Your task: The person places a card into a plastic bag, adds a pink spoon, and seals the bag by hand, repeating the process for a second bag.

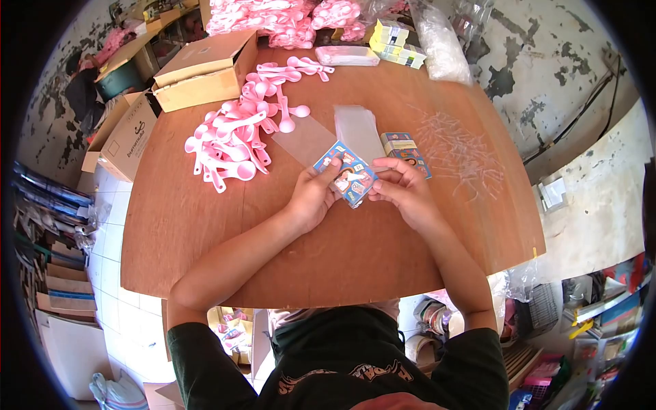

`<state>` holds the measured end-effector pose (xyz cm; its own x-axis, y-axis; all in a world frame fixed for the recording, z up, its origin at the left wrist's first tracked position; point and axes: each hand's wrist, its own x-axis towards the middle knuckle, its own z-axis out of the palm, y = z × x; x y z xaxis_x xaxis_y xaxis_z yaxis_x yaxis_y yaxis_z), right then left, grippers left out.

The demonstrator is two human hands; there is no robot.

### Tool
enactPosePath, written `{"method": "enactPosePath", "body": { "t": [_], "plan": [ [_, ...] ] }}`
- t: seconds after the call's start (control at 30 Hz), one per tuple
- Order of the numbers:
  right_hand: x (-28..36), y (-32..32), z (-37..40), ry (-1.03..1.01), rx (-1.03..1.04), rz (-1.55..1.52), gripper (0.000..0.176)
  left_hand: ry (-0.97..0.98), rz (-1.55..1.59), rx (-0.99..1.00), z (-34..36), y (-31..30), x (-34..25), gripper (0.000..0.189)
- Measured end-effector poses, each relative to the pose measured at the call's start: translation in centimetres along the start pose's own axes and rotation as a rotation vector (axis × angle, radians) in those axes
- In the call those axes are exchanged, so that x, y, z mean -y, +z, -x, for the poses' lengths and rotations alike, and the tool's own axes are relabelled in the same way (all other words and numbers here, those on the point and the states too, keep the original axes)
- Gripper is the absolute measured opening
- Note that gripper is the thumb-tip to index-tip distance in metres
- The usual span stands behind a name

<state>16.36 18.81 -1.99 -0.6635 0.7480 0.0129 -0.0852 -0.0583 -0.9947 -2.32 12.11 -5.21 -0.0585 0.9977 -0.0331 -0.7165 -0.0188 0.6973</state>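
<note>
The left hand [311, 199] and right hand [404, 193] both pinch the small box [348, 176] between them; gripping its edges evenly should keep it square.

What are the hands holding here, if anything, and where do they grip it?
A small printed box: the left hand pinches its left edge, the right hand its right edge.

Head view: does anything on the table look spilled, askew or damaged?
Pink spoons sprawl in a loose heap on the table's left, and clear plastic pieces lie scattered near its right edge; nothing looks broken.
</note>
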Motion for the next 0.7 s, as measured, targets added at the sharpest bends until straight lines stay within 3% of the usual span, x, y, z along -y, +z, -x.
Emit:
{"method": "enactPosePath", "body": {
  "t": [0.17,0.33,0.7],
  "plan": [
    [-0.6,0.3,0.1,-0.086,0.083,-0.028,0.034,-0.012,0.065,0.026,-0.3,-0.6,0.4,0.024],
    [-1.8,0.5,-0.1,-0.163,0.009,0.004,0.025,0.011,-0.008,0.049,-0.1,-0.3,0.7,0.025],
    [-2.7,2.7,-0.1,-0.302,-0.132,0.08,0.024,0.008,-0.173,0.12,1.1,0.6,2.1,0.031]
  ]
}}
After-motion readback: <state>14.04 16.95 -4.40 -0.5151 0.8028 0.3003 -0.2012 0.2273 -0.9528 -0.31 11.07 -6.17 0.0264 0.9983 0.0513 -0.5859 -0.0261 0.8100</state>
